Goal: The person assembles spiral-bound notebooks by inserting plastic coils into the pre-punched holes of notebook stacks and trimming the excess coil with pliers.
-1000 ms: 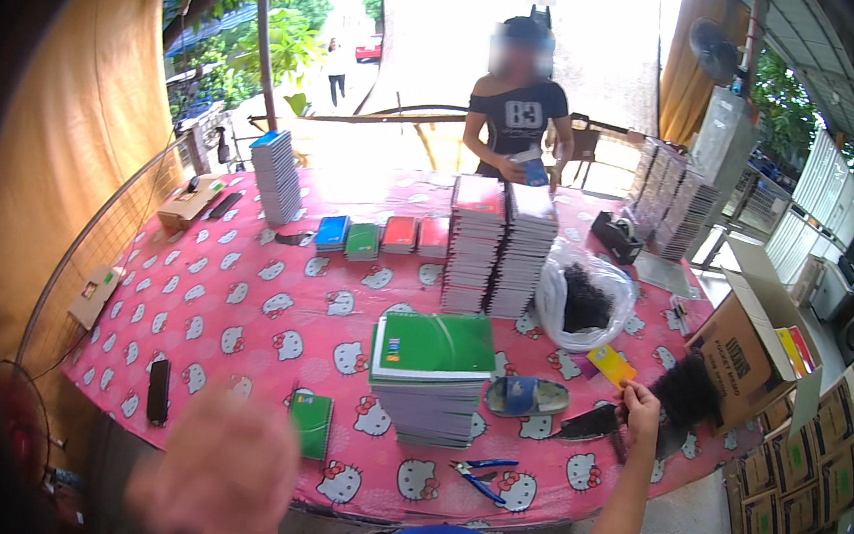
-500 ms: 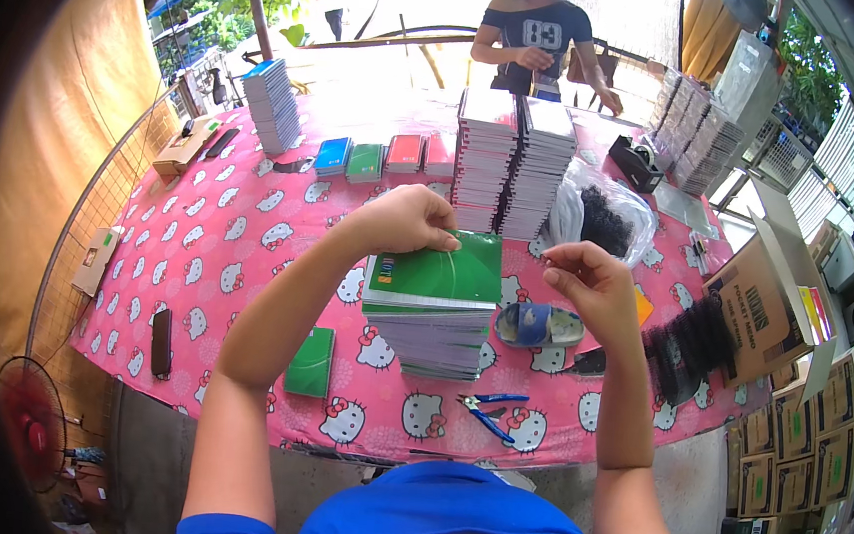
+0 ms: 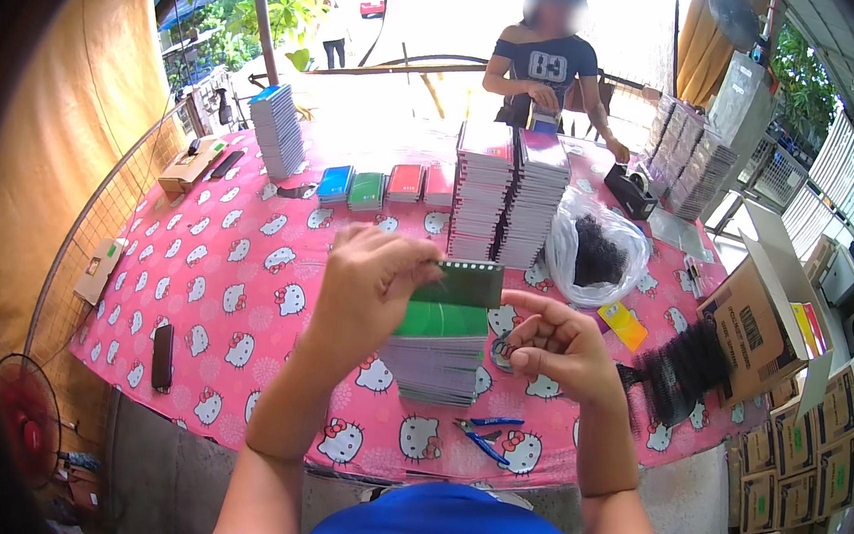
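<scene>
My left hand (image 3: 376,278) pinches a dark green notebook cover (image 3: 466,286) by its left side. The cover is raised, with punched holes along its top edge. Beneath it stands a stack of green-covered notebooks (image 3: 434,363) with pale page edges. My right hand (image 3: 566,353) is beside the cover's right edge, index finger stretched toward it and the other fingers curled. A small dark curl (image 3: 503,349) shows by the right thumb; whether it is held is unclear. Blue-handled cutting pliers (image 3: 487,438) lie near the table's front edge.
Two tall notebook stacks (image 3: 481,196) stand ahead, beside a bag of black coils (image 3: 598,255). More black coils (image 3: 685,368) spill beside a cardboard box (image 3: 754,323). Small notebook piles (image 3: 368,190), a tape dispenser (image 3: 632,191) and a phone (image 3: 162,357) lie around. A person (image 3: 548,66) stands opposite.
My left hand has moved nearer and raised the cover from the stack. My right hand has come lower and closer to the stack, over the sandal. The view has tilted slightly up.
</scene>
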Tool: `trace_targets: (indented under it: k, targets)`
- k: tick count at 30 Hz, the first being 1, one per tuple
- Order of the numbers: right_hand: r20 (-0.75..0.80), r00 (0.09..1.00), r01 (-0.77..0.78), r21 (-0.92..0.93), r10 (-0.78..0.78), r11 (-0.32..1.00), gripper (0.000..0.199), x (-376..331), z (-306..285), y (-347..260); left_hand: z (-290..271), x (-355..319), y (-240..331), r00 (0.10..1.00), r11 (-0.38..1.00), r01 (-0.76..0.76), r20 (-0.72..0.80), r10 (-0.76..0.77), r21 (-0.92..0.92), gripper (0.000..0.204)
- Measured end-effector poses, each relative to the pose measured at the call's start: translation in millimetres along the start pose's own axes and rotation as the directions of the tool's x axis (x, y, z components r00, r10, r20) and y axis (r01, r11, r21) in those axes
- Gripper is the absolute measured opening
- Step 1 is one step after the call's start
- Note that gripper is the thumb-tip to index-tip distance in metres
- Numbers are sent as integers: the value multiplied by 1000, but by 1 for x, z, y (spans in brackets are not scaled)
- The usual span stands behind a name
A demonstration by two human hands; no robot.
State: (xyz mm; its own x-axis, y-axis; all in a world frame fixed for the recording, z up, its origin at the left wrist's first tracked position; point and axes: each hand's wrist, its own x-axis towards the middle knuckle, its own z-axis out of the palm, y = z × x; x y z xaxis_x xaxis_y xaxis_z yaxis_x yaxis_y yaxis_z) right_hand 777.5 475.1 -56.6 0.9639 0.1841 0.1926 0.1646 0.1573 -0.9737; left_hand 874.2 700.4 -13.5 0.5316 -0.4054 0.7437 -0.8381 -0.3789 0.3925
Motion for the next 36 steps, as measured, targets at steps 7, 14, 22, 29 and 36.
trace_targets:
  k: [7,14,22,29,36]
  targets:
    - [-70,996,-47,34,49,998,75,5,0,-3,21,3,-17,1000,997,-7,3,7,81,23]
    - [26,991,-129,21,129,991,93,20,17,6,43,-9,-12,986,996,81,-145,-85,-30,27]
    - [-155,983,63,-232,-100,971,55,22,-7,-2,42,-7,-12,978,991,123,-159,-131,-60,23]
    - [-151,874,194,-762,-462,617,24,41,-17,-25,41,-4,-11,984,990,99,-137,-112,-95,19]
    - [-106,933,169,-715,-344,678,17,55,-21,-23,42,-4,-14,986,989,90,-132,-105,-114,18]
